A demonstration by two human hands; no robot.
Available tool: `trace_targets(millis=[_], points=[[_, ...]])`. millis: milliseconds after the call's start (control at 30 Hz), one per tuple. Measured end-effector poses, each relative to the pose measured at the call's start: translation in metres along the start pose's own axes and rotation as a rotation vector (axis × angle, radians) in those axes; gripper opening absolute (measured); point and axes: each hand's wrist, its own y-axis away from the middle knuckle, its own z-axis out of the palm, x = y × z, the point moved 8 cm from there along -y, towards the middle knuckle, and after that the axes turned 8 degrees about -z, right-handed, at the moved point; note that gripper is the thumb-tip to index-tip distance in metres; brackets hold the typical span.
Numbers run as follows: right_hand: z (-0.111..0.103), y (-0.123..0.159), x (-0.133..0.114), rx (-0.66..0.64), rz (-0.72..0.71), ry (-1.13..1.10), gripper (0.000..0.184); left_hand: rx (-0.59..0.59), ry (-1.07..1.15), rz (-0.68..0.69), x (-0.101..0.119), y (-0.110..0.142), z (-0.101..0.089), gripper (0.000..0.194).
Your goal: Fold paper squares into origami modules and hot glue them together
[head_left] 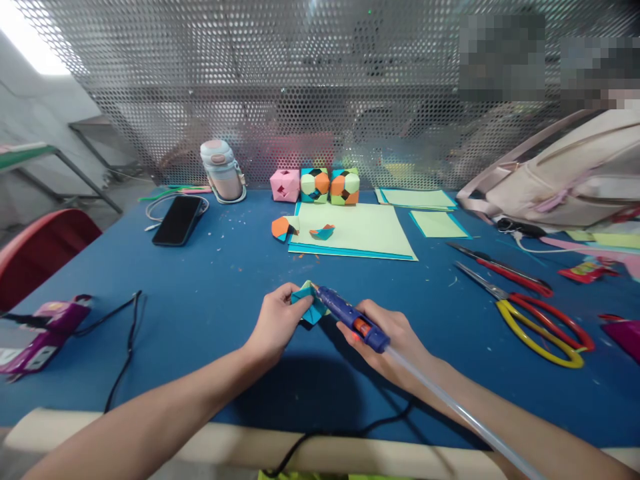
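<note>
My left hand (pixel 278 319) is closed on a small folded paper piece (pixel 313 311), blue with some pale green, held just above the table. A dark blue glue gun (pixel 345 311) is gripped in my right hand (pixel 395 337), a long clear glue stick (pixel 450 403) sticking out of its back end. The gun's nozzle meets the upper edge of the paper piece; whether glue is coming out cannot be made out. Beyond my hands lie an orange, blue and cream folded piece (pixel 284 228) and a smaller orange and blue one (pixel 323 232).
Folded paper cubes (pixel 315 186) line the back by a perforated metal panel (pixel 240 100). Paper sheets (pixel 360 227) lie before them. Scissors (pixel 530 313) are right, beside a bag (pixel 570 163). A phone (pixel 178 220), a bottle (pixel 223 172) and a purple power strip (pixel 45 333) are left.
</note>
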Motion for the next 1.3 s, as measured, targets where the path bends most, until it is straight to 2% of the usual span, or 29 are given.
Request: trace_targets(millis=[167,367,533,1300], points=[[0.0027,0.0012,-0.0033,-0.004,-0.059,0.009,0.013,-0.021,-0.008,-0.001,-0.0003,-0.0004,0.0018,0.018],[0.0023,0.0014,0.0028,-0.001,0.030,0.003,0.016,0.007,-0.012,-0.009,0.0008,0.0012,0.0003,0.019],[0.0055,0.0017,-0.0010,-0.024,-0.032,0.010,0.014,-0.014,-0.013,-0.008,-0.0022,-0.0007,0.0012,0.017],[0.0028,0.0013,-0.0044,0.013,-0.075,0.008,0.013,-0.004,-0.070,0.035,0.0004,-0.0009,0.0002,0.015]])
